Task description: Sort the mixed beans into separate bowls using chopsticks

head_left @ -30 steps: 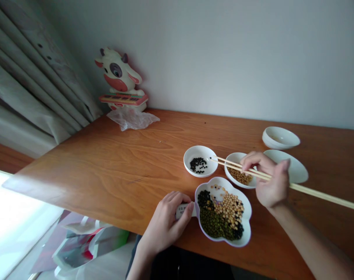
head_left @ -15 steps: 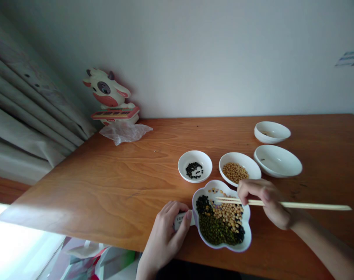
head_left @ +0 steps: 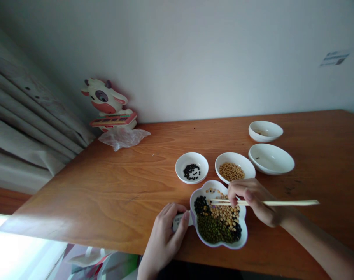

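My left hand (head_left: 168, 233) is closed round the labelled handle of a white scalloped dish (head_left: 242, 238) near the table's front edge. Green beans (head_left: 213, 228), black beans (head_left: 200, 203) and yellow soybeans (head_left: 228, 214) lie mixed inside it. In my right hand (head_left: 255, 200) is a pair of wooden chopsticks (head_left: 288, 203), held nearly level over the dish. Their tips are among the beans at the dish's upper left; I cannot tell whether a bean is pinched. Just behind stand a bowl of black beans (head_left: 191, 171) and a bowl of soybeans (head_left: 231, 171).
Two more white bowls stand at the right, a near one (head_left: 272, 159) with a few dark specks and a far one (head_left: 265, 131) with a few bits inside. A cow toy with a keyboard (head_left: 113, 109) and a clear plastic bag (head_left: 123, 138) sit at the back left, beside a curtain (head_left: 25, 128).
My right hand and the chopsticks have shifted left over the dish, tips now nearer the black beans. My left hand still grips the handle. The whole view has turned slightly.
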Motion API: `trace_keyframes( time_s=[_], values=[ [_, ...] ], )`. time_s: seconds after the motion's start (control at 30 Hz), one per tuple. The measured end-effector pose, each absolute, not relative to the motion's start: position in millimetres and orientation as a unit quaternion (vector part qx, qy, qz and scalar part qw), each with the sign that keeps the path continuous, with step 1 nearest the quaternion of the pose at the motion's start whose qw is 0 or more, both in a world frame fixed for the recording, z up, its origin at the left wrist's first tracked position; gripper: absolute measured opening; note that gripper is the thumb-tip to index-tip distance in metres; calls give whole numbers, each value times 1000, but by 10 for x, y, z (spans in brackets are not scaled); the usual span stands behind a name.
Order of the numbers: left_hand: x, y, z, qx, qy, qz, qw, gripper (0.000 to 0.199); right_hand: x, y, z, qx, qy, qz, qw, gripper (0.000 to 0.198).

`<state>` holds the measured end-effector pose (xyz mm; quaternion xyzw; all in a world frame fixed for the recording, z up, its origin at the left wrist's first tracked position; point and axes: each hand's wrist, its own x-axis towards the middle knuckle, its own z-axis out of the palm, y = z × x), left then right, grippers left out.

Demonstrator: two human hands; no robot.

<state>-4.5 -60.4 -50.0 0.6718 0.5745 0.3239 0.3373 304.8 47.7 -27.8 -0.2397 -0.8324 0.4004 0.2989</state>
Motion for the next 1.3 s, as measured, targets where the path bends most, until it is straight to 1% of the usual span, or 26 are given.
trace_keyframes(
  time_s=[0.33,0.63,0.73,0.9,0.97,1.13,1.3],
  values=[
    [-45,-609,-503,671,577,322,337,30,3023,461,-285,-241,-829,397,310,70],
    [-43,-593,-506,672,575,321,338,30,3037,467,-364,-247,-802,403,366,70],
    [-40,-595,-497,672,573,324,340,30,3048,491,-337,-247,-784,396,409,71],
    [-44,-594,-492,673,569,327,341,29,2901,589,-208,-264,-729,358,520,74],
    [-44,-589,-491,674,568,326,340,29,2784,654,-146,-274,-716,348,539,74],
    [-37,-579,-485,677,568,326,337,29,2644,762,-63,-308,-716,363,510,71],
    [-40,-602,-492,674,568,329,339,28,2849,536,-241,-292,-727,367,501,72]
  ],
)
